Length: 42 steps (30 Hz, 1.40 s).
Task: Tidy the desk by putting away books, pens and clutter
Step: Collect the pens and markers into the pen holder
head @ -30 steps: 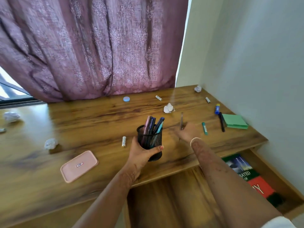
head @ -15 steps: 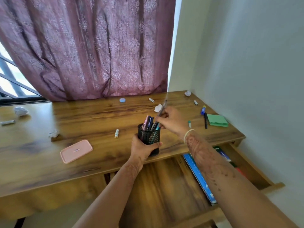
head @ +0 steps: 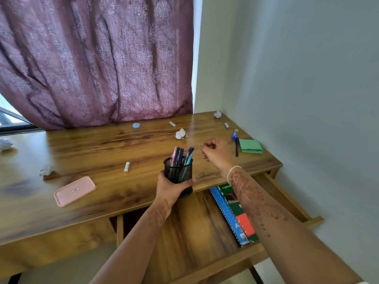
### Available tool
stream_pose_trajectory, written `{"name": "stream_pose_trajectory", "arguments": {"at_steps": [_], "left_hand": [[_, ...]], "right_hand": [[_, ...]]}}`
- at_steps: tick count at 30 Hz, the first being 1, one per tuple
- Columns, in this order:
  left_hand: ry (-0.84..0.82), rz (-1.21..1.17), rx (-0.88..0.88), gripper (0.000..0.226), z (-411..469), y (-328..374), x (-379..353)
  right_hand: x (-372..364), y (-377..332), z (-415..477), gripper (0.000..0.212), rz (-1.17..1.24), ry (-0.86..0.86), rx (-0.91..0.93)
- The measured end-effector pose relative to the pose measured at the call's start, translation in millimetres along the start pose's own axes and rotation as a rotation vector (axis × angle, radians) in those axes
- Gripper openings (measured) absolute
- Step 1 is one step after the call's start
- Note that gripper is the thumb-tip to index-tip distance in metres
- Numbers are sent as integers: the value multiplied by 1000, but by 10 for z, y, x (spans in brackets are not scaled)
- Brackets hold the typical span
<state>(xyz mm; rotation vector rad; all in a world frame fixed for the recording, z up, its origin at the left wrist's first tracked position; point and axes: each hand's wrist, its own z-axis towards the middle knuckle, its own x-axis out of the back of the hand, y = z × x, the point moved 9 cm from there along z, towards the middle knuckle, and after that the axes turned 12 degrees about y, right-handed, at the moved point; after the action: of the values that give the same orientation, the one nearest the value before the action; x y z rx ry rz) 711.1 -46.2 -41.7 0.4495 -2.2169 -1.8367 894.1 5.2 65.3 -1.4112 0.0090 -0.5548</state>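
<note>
Colour rundown: mauve curtain with a pale floral print (head: pixel 92 58) at 11 o'clock, warm brown wood-grain desk top (head: pixel 102 148). The black wire-mesh pen cup (head: pixel 178 173) near 6 is stuffed with pink, navy and teal pens (head: pixel 180 154). Flat pink plastic case (head: pixel 74 191) at 8, green sticky-note pad (head: pixel 250 146) at 3. At 5, a blue spiral-bound notebook (head: pixel 224 212) and a green-and-red book (head: pixel 244 224). Reddish-brown henna swirls on the right forearm (head: pixel 252 197).
</note>
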Motion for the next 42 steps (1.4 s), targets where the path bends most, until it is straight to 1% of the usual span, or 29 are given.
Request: {"name": "stream_pose_trajectory", "arguments": {"at_steps": [2,4,5,6,8,10,14,17,19,21,23,26,28,30,31,32,34,35,36,37,39,41,42], "left_hand": [[-4,-10,0,92,82,6,-95],[-1,-19,1,95,175,6,-185],[1,-22,1,99,232,-1,-239],[1,-26,2,102,280,-10,-288],[1,-32,16,109,371,-50,-395],[6,-33,17,109,429,-70,-465],[36,-28,-9,100,613,-91,-686],[63,-6,-32,100,738,-120,-821],[84,1,-43,98,798,-114,-893],[102,2,-54,95,863,-106,-969],[117,5,-66,93,898,-79,-1030],[137,12,-69,90,937,-60,-1077],[146,17,-65,89,949,-54,-1098],[154,20,-66,87,955,-50,-1111],[157,22,-69,86,954,-41,-1122],[160,26,-71,85,957,-40,-1133],[173,48,-93,86,967,-20,-1158],[176,64,-108,89,970,-4,-1185],[176,78,-119,92,974,16,-1218],[173,88,-126,94,979,39,-1261],[158,98,-126,95,995,72,-1357],[128,103,-120,93,1004,86,-1462],[114,105,-119,93,1008,88,-1505]], "right_hand": [[76,212,246,13,-96,61,-20],[154,426,477,11,-207,100,-43],[186,549,594,8,-273,102,-52],[216,667,692,9,-350,96,-55],[261,920,867,16,-477,78,-66],[239,1099,965,21,-545,46,-55],[-2,1298,1261,37,-642,-48,28],[-185,1362,1462,34,-744,-78,73],[-289,1353,1555,36,-865,-112,143],[-373,1336,1637,31,-960,-149,223],[-434,1345,1698,26,-997,-174,271],[-476,1367,1758,25,-999,-187,306],[-458,1389,1806,25,-917,-182,291],[-346,1378,1864,32,-692,-120,163],[-261,1372,1902,33,-527,-60,56],[-174,1367,1931,32,-310,6,-73],[-114,1322,1924,25,209,72,-322],[-95,1256,1917,22,413,80,-379],[-70,1155,1906,20,541,72,-385],[-42,1048,1888,20,614,50,-366],[8,827,1823,20,656,-1,-286],[66,670,1771,20,572,-24,-163],[89,612,1742,18,469,-33,-83]]}}
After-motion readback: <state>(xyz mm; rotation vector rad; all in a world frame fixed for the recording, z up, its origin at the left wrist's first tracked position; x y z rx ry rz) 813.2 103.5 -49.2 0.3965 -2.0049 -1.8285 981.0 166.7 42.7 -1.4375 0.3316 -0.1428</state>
